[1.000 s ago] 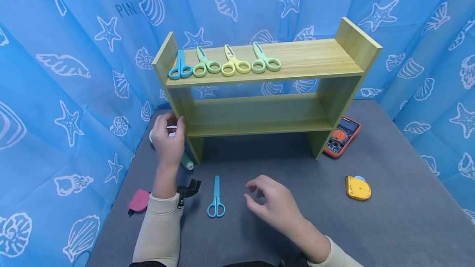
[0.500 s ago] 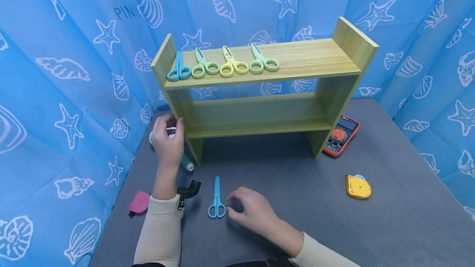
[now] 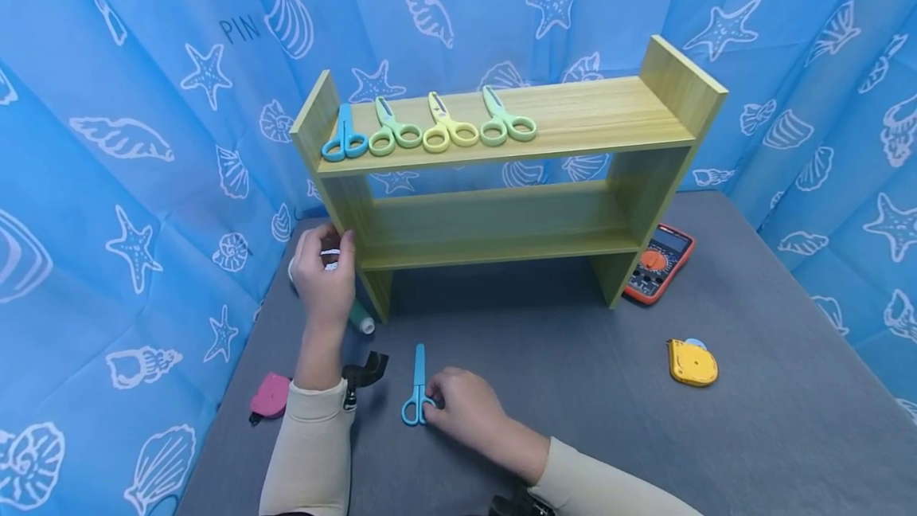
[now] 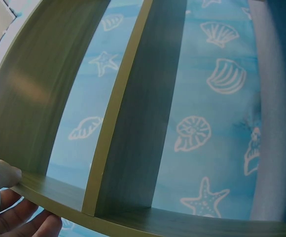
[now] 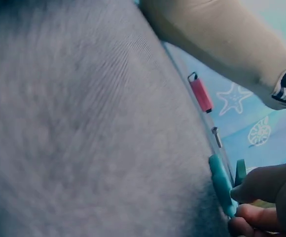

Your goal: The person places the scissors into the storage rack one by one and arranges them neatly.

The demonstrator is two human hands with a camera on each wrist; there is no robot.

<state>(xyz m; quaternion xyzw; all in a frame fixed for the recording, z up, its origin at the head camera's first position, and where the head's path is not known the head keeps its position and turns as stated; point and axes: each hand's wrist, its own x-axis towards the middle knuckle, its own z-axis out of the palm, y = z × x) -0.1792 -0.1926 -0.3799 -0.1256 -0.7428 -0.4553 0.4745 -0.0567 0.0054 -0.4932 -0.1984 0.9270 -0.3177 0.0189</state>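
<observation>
A two-tier wooden shelf (image 3: 580, 118) stands on the grey table. My left hand (image 3: 325, 277) grips its left side panel; in the left wrist view the thumb lies on the inner face and the fingers on the outer. Blue scissors (image 3: 419, 373) lie closed on the table in front of the shelf, blades pointing away. My right hand (image 3: 469, 412) pinches the right finger loop of these scissors. In the right wrist view, the thumb and fingertips meet the blue handle (image 5: 222, 187). Several more scissors lie along the top board: blue (image 3: 345, 134), green (image 3: 394, 130), yellow (image 3: 449, 132) and another green pair (image 3: 507, 124).
A pink tape measure (image 3: 271, 396) lies at the left and a yellow one (image 3: 692, 362) at the right. The red multimeter (image 3: 657, 265) sits behind the shelf's right leg. A green tube (image 3: 361, 317) and a white item lie by the left leg, partly hidden.
My right hand has moved left to the blue scissors and taken hold of their handle. My left hand has stayed on the side panel.
</observation>
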